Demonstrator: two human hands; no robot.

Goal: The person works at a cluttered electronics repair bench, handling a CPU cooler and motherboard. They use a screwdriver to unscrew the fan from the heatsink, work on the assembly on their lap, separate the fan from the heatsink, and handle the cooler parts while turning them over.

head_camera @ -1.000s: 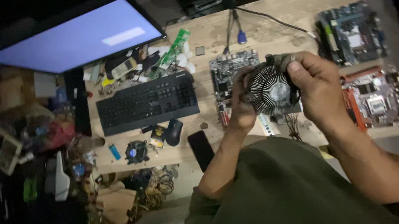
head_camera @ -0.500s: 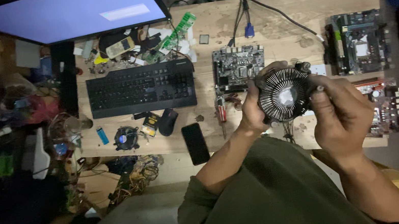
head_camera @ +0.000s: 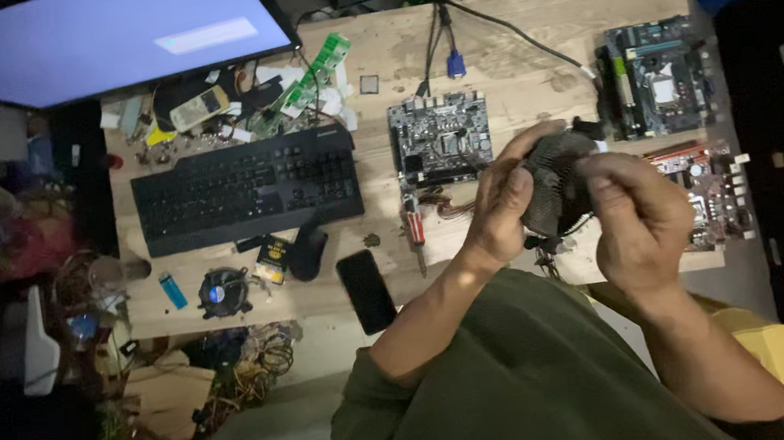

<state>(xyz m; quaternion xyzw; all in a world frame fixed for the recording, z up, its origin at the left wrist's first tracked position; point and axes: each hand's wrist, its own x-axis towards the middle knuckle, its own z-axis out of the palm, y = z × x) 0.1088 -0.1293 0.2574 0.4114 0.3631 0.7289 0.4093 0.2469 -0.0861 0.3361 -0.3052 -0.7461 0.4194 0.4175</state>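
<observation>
Both my hands hold a round CPU cooler fan [head_camera: 555, 190] with metal fins, tilted on edge above the wooden desk [head_camera: 511, 53]. My left hand [head_camera: 501, 201] grips its left side, fingers curled over the rim. My right hand [head_camera: 639, 218] covers its right side, hiding part of the fan. A thin wire hangs below the cooler. Just behind the hands lies a black motherboard [head_camera: 440, 138] with cables plugged at its far edge. A red-handled screwdriver [head_camera: 415, 232] lies on the desk beside my left wrist.
A black keyboard [head_camera: 247, 189], mouse [head_camera: 308, 253], dark phone [head_camera: 366, 291], second small fan [head_camera: 223, 293] and blue lighter [head_camera: 172, 291] lie left. A lit monitor [head_camera: 86, 38] stands at the back. More motherboards [head_camera: 656, 79] [head_camera: 711, 193] sit right. Tangled cables [head_camera: 250, 365] hang below the desk edge.
The cooler was face-up toward the camera; now it is turned on edge and my right hand has closed over its right side. The view has shifted slightly.
</observation>
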